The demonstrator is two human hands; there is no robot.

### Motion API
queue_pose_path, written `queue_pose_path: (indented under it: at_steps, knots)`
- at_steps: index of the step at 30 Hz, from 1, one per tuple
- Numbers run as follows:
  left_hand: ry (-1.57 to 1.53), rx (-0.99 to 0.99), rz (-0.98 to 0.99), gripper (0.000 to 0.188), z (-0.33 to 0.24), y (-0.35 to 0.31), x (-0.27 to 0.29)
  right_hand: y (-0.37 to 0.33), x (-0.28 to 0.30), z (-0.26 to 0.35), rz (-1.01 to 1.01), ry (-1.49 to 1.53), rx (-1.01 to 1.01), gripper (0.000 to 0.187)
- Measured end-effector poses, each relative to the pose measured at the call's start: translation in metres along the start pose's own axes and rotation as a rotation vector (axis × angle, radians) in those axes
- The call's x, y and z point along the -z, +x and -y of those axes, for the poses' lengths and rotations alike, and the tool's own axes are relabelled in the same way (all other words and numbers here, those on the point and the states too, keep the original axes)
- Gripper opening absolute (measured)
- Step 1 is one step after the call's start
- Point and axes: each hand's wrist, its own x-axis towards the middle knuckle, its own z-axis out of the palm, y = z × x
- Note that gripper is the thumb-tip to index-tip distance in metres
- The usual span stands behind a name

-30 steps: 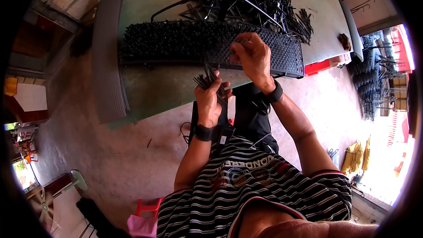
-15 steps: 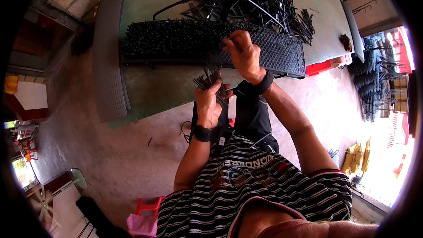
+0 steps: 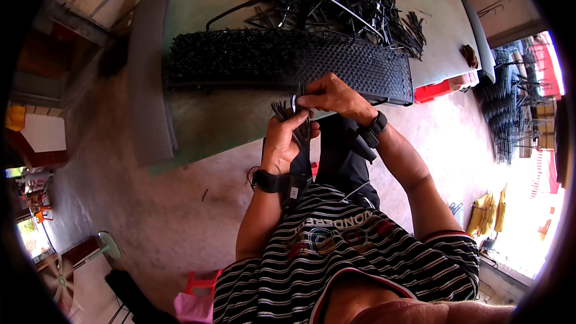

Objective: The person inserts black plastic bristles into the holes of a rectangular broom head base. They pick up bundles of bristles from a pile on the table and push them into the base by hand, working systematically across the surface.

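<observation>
My left hand (image 3: pixel 281 144) is closed round a bunch of thin black strips (image 3: pixel 282 110) that fan out above the thumb. My right hand (image 3: pixel 333 97) pinches at the top of this bunch, thumb and forefinger together on a dark strip. Just beyond both hands lies a long black perforated panel (image 3: pixel 366 71) with rows of small holes. Its left and middle part is covered by a dense mat of black bristle-like strips (image 3: pixel 234 57); on the right the holes are bare.
The panel rests on a green table (image 3: pixel 198 126). Behind it are a heap of loose black strips (image 3: pixel 354 9) and a thin metal frame (image 3: pixel 342 6). A grey perforated sheet (image 3: pixel 147 78) stands at the left edge. A red stool (image 3: pixel 201 282) is at lower left.
My right hand has come down from the panel to the bunch in my left hand. The left hand has hardly moved.
</observation>
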Motion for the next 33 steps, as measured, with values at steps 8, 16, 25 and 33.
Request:
queue_pose_path:
  at_steps: [8, 16, 25, 33]
  knots:
    - [0.055, -0.011, -0.033, 0.024, 0.003, 0.008, 0.011, -0.022, -0.011, 0.011, -0.476, -0.133, 0.357, 0.006]
    - [-0.091, -0.078, -0.012, 0.015, -0.002, 0.019, 0.012, -0.031, -0.019, -0.009, -0.174, -0.726, 1.021, 0.045]
    - [0.032, -0.02, -0.059, 0.014, -0.001, 0.003, -0.002, -0.009, -0.011, -0.008, -0.29, -0.03, -0.037, 0.019]
    - [0.07, -0.072, -0.148, 0.016, 0.0, 0.005, 0.015, 0.008, -0.025, 0.01, -0.789, 0.243, 0.313, 0.012]
